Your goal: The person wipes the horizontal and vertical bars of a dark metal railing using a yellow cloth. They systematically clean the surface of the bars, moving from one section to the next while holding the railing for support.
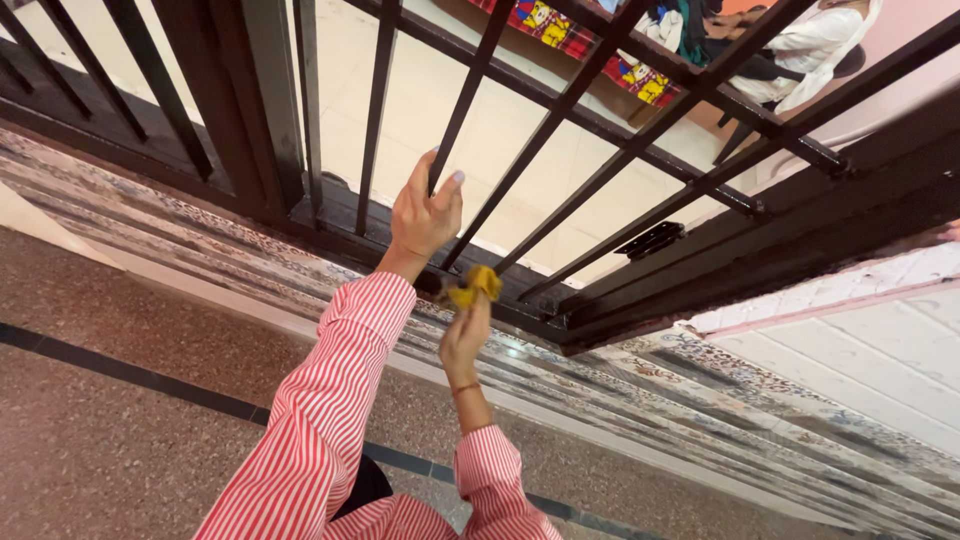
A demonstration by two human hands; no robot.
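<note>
The cloth (474,286) is mustard yellow; the gate bars (545,130) are dark brown-black; the sleeves (330,400) carry red and white stripes; the floor (110,440) is speckled reddish-brown with a black band; the threshold (700,390) shows grey-veined marble.

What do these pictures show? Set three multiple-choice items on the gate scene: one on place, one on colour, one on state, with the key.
1. Where is the left hand?
A. flat on the floor
B. on a bar of the black gate
C. on the white wall

2. What colour is the cloth in the right hand?
A. yellow
B. blue
C. white

3. How does the right hand hold the cloth?
A. spread flat under the palm
B. bunched in its fingers
C. not at all, it lies on the floor

Key: 1 B, the fingers curl round a slanted bar. 2 A, the crumpled cloth is yellow. 3 B, the cloth sits wadded at the fingertips, near the gate's bottom rail.
</note>
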